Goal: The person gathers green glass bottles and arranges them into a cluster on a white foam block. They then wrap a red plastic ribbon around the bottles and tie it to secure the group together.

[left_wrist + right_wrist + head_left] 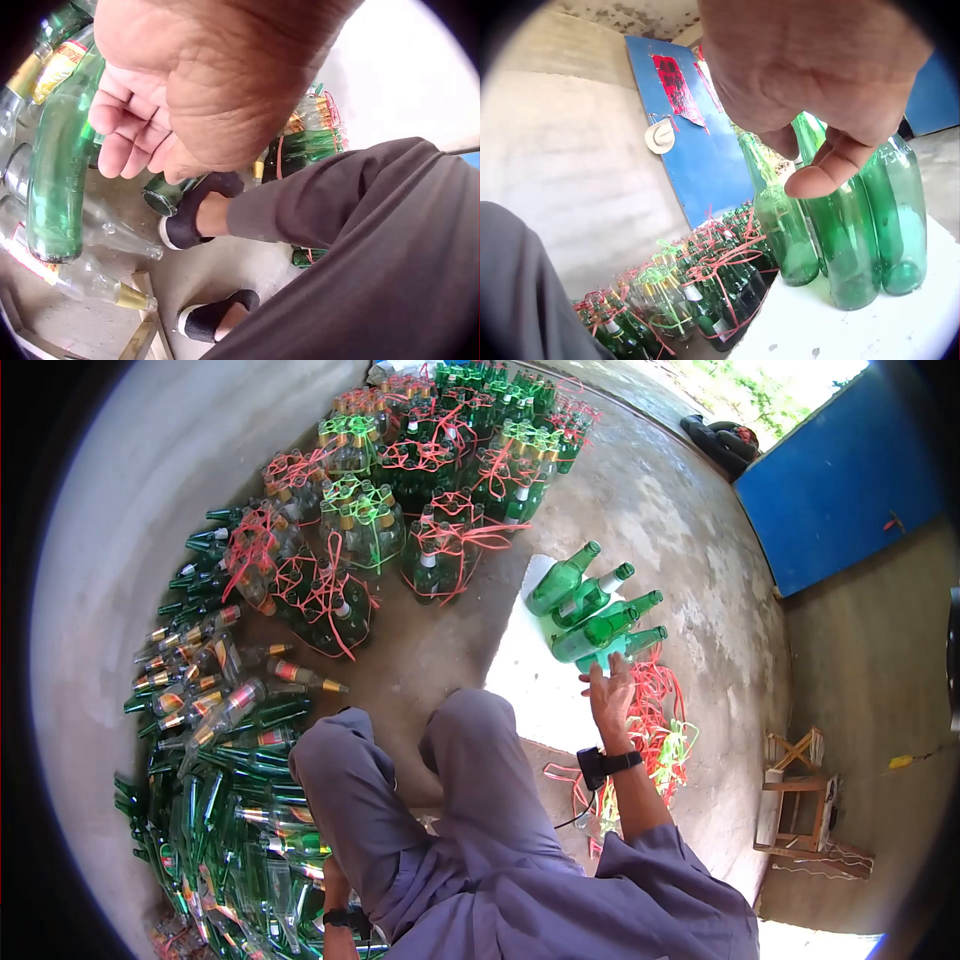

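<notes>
Several green bottles [566, 582] stand close together upright on a white board [520, 670]. My right hand [612, 705] is right beside the nearest of them, its fingers loosely bent and reaching toward the glass. The right wrist view has this hand overlapping the upper part of a green bottle [847, 255], with no grip around it. Low over the heap of loose bottles, my left hand [180, 97] hangs with its fingers relaxed and nothing in them. A green bottle [58, 165] lies just beyond those fingers. In the head view my left hand is hidden; only the forearm shows.
A large heap of loose bottles [230, 790] lies along the wall at left. Bundles of bottles [440, 560] tied with red and green straps stand ahead. Loose red straps [655, 700] lie right of the board. A wooden stool [800, 800] stands at far right.
</notes>
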A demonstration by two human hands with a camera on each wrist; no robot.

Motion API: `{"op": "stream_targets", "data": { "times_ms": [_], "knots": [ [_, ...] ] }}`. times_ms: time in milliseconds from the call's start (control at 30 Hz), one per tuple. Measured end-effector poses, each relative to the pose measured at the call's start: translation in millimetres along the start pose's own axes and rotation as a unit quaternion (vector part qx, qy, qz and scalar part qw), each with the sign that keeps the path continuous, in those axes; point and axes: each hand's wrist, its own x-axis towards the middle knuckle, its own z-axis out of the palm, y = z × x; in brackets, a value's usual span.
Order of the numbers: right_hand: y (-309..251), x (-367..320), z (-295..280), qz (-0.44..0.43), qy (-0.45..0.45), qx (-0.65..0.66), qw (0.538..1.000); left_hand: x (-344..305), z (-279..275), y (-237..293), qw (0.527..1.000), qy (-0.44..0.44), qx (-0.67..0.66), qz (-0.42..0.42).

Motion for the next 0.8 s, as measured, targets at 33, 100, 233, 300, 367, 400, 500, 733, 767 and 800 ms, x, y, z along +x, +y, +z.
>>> {"op": "stream_targets", "data": {
  "times_ms": [33,100,233,300,367,400,500,733,767,800],
  "knots": [
    [1,-7,-1,0.035,-0.034,-0.003,0.999,-5,0,-7,1.000,0.002,-0.001,0.006],
    [5,-20,-4,0.045,-0.092,-0.027,0.994,4,16,-17,1.000,0.007,-0.006,0.017],
    [14,-34,6,0.053,-0.167,0.041,0.984,-16,10,-34,0.999,0.045,-0.006,0.023],
    [-17,-43,10,0.042,-0.200,0.052,0.977,-18,-4,13,0.983,-0.042,0.177,0.034],
    [-32,-45,17,-0.035,-0.252,0.064,0.965,-22,-13,83,0.978,-0.111,0.162,-0.065],
    [-46,-51,23,-0.050,-0.244,0.059,0.967,-25,-17,106,0.989,-0.051,0.126,-0.050],
    [-65,-56,39,-0.191,-0.252,-0.015,0.949,-34,-4,65,0.993,-0.013,0.064,-0.096],
    [-104,-89,69,-0.244,-0.283,-0.117,0.920,-45,-18,72,0.982,0.104,0.066,-0.145],
    [-103,-89,70,-0.219,-0.292,-0.136,0.921,-47,-21,64,0.980,0.132,0.067,-0.136],
    [-100,-88,71,-0.203,-0.297,-0.124,0.925,-47,-28,61,0.977,0.161,0.057,-0.128]
  ]
}}
